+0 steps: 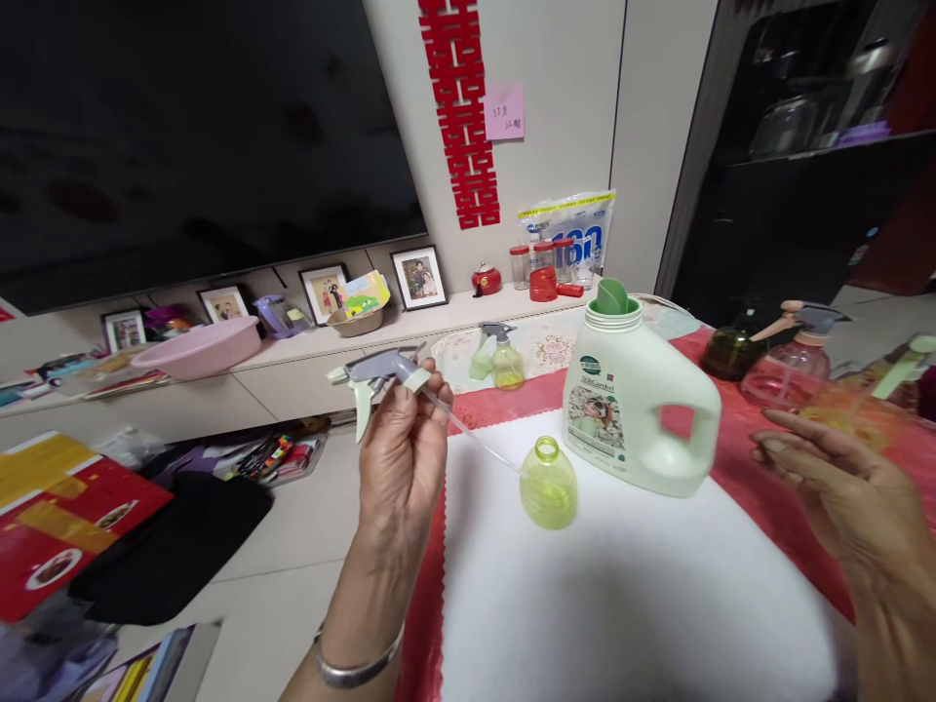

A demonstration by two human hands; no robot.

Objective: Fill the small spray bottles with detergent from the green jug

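My left hand (401, 448) is closed around the collar of a grey and pale-green trigger spray head (380, 369). Its thin clear dip tube slants down to the right, the lower end beside the shoulder of a yellow-green bottle (548, 492). That bottle stands upright and uncapped on the white mat, with some liquid inside. Behind it to the right stands a large pale-green jug (636, 409) with a dark green cup-like piece in its mouth. My right hand (852, 487) is held at the right, fingers stretched out and apart with nothing in them, near several spray bottles.
A white mat (606, 604) lies on a red cloth. At the right are a pink spray bottle (794, 366) and a dark bottle (733, 346). A smaller spray bottle (506, 361) stands behind. Framed photos, a pink basin (197, 349) and red-lidded jars line the cabinet top.
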